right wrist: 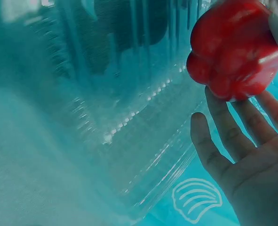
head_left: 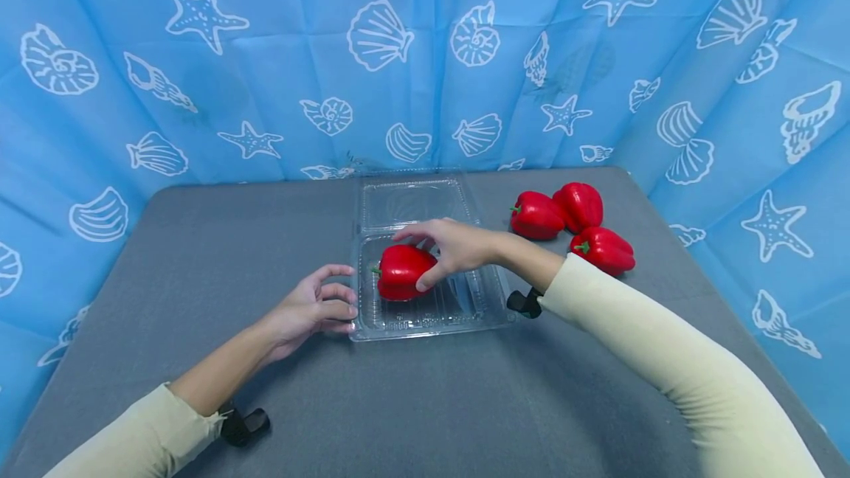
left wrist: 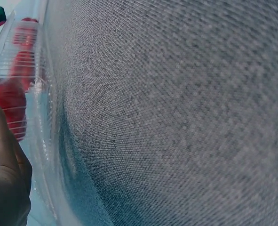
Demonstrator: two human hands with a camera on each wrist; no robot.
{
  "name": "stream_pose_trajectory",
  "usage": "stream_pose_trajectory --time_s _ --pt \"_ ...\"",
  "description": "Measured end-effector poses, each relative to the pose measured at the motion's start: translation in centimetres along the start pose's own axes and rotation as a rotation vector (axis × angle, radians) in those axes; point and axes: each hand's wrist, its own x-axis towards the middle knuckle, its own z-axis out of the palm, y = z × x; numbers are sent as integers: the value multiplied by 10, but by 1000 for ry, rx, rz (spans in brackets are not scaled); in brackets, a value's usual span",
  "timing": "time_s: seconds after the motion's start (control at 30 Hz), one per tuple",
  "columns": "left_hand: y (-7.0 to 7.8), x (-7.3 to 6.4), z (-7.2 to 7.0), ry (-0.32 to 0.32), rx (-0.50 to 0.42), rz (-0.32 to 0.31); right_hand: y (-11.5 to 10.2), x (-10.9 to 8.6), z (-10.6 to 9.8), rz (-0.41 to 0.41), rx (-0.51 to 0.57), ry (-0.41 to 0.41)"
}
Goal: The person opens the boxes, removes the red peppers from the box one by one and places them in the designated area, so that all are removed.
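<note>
My right hand [head_left: 458,246] grips a red bell pepper [head_left: 401,271] with a green stem, thumb on the near side and fingers on the far side. In the right wrist view the fingers [right wrist: 233,136] reach along the underside of the pepper [right wrist: 233,47]. The pepper is over the base of a clear plastic clamshell container [head_left: 458,323], whose lid [head_left: 415,201] lies folded back toward the curtain. My left hand [head_left: 308,312] is at the container's left edge, its spread, slightly bent fingertips right at the rim.
Three more red bell peppers [head_left: 536,215] [head_left: 579,206] [head_left: 603,250] sit grouped to the right of the container. A grey cloth covers the table [head_left: 265,242]. A blue curtain [head_left: 285,57] with white shells and starfish hangs behind and along the sides.
</note>
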Motion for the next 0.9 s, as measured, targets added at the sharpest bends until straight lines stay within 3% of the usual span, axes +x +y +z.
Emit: stream_pose_trajectory --time_s 0.6,0.9 --pt "-3 2 3 -9 13 49 11 -71 -17 -26 -138 156" --pt "-4 3 3 3 18 54 15 -98 -21 -33 -200 286"
